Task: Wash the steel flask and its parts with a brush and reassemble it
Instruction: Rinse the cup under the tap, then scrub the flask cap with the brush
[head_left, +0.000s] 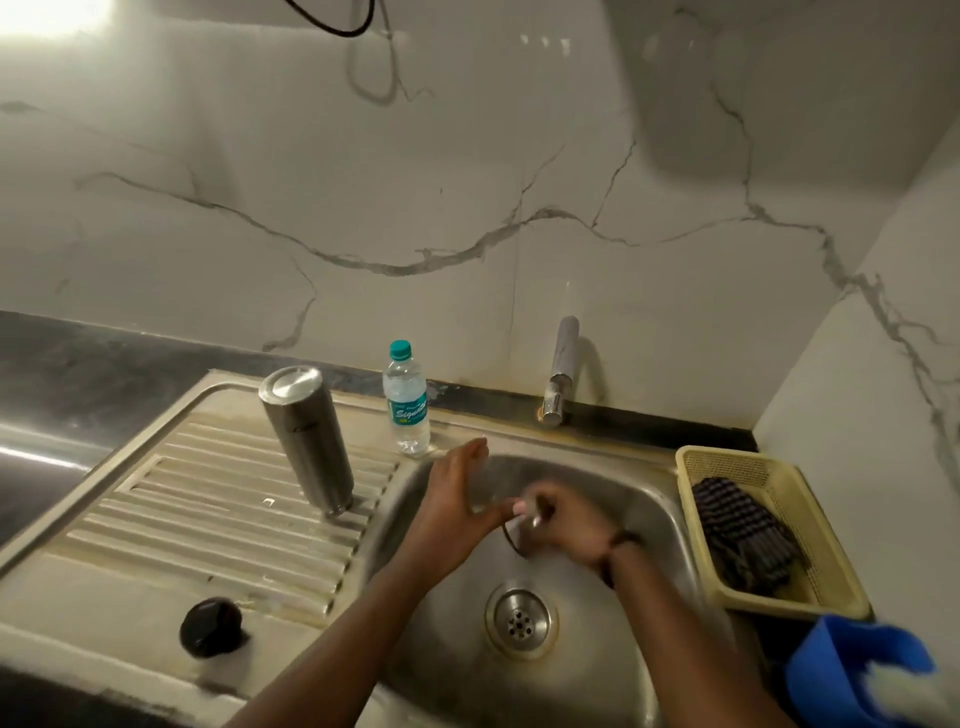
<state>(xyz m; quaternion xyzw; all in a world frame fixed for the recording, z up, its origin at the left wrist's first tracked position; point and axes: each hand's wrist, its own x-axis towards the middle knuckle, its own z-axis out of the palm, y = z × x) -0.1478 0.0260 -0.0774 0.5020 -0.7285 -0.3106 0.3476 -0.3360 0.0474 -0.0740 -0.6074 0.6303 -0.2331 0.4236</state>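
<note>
Across the lower frame, a stainless steel sink (597, 467) with a ribbed drainboard fills the table. Left of centre, the grey steel flask (306, 441) stands inverted on the drainboard. Its round black cap (211, 627) lies lower left. Centre, the left hand (452, 504) is open-fingered; the right hand (566, 525) pinches a thin dark ring (511, 540), blurred.
</note>
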